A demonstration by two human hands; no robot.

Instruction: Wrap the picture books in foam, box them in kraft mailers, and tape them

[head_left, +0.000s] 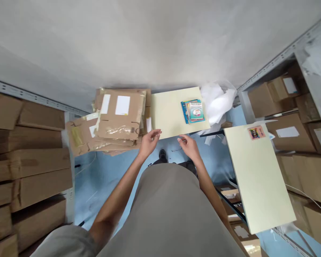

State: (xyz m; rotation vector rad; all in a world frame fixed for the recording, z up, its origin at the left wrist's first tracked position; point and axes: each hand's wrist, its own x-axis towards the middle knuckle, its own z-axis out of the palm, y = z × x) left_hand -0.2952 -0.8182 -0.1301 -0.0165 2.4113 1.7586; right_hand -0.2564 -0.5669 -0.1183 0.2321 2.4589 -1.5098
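My left hand [149,143] is at the front edge of the cream table [167,110], beside the pile of flattened cardboard boxes [120,123]. Its fingers point to the right, loosely bent, with nothing in them. Just off the same edge is my right hand [189,145], thumb and fingers apart and holding nothing. A small stack of thin, colourful booklets or packets [195,111] lies on the table's right part, beyond my right hand. The top one is teal and white; its print is too small to read.
Crumpled white plastic [216,101] bulges at the table's right end. A second cream table [259,182] stands on the right, with a pink packet [256,132] on it. Shelves of cardboard boxes [40,160] line the left, and more boxes [289,132] the right. The floor [96,185] is blue.
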